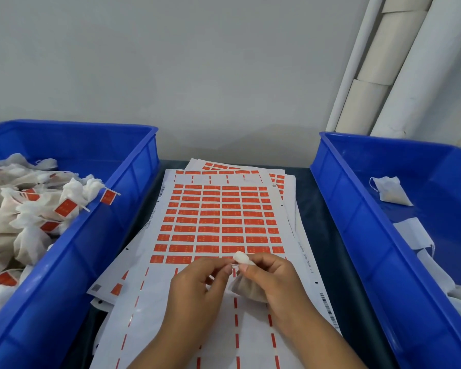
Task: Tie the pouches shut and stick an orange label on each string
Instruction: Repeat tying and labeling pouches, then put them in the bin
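Plain grey wall behind, dark tabletop (330,262) below, and from the head camera, the only view we get, the whole station is laid out for a left-to-right flow in reverse: the blue plastic bin on the right (338,209) holds loose, untied white fabric pouches (390,191), close to the right hand for easy picking, while the blue plastic bin on the left (112,235) is heaped with finished pouches (30,209), each neck bunched and flagged with an orange label. Dead centre, right under the hands, lies the stack of white backing sheets with orange rectangular labels (218,217), the near rows look already peeled, so the next label is within easy reach. And now the action: the right hand (272,278) curls round a small white drawstring pouch (246,288), holding it above the sheets with its gathered top poking up, while the left hand (197,283) pinches at the neck, seemingly on the string, though that is too fine to make out. Judging by this, the tie is being cinched; no label on this one yet.
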Tool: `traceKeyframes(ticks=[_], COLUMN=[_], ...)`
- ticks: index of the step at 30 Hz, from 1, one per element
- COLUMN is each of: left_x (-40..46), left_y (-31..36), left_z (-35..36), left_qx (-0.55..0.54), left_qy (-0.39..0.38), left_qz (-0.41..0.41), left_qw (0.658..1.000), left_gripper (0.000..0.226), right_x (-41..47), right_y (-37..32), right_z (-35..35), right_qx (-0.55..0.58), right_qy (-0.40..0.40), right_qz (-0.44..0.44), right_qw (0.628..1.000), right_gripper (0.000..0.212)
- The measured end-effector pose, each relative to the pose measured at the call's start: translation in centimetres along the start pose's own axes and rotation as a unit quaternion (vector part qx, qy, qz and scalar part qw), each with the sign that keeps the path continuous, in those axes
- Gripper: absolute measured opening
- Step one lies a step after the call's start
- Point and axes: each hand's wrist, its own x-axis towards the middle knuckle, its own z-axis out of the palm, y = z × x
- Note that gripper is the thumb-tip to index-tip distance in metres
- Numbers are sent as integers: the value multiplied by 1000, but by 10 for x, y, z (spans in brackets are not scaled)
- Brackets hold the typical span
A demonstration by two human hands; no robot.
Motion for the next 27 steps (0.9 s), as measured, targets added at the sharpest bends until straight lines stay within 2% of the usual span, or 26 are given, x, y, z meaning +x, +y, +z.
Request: traceKeyframes(ticks=[3,6,10,13,15,17,19,22,27], left_x=[2,5,14,15,12,10,6,2,2], left_y=[-2,-5,-7,-7,-5,-3,-1,3,7], left_z=[2,2,-7,-12,-13,-13,-11,-8,-10], left_qx=[53,82,24,8,16,25,25,18,6], left_qy=[-5,26,95,111,86,57,37,40,43], left_qz=[-33,-42,-96,-81,-47,-11,14,59,77], left_qw=[998,995,991,990,995,998,999,997,996], left_gripper=[20,12,15,17,20,26,31,29,27], right_x=[-2,-4,-6,-9,-10,-12,-13,-10,-4], right_y=[-2,-2,-6,-11,-12,-13,-13,-10,-10], right_z=[0,1,-1,0,-2,-5,-5,-5,-14], right_qx=[-58,-94,-120,-174,-181,-151,-53,82,133], right_qy=[-6,-31,-125,-206,-246,-282,-296,-258,-217], right_qz=[-6,3,19,11,10,5,16,34,22], right_qw=[998,995,985,963,952,947,953,962,967], right_gripper=[1,14,33,45,46,35,31,33,25])
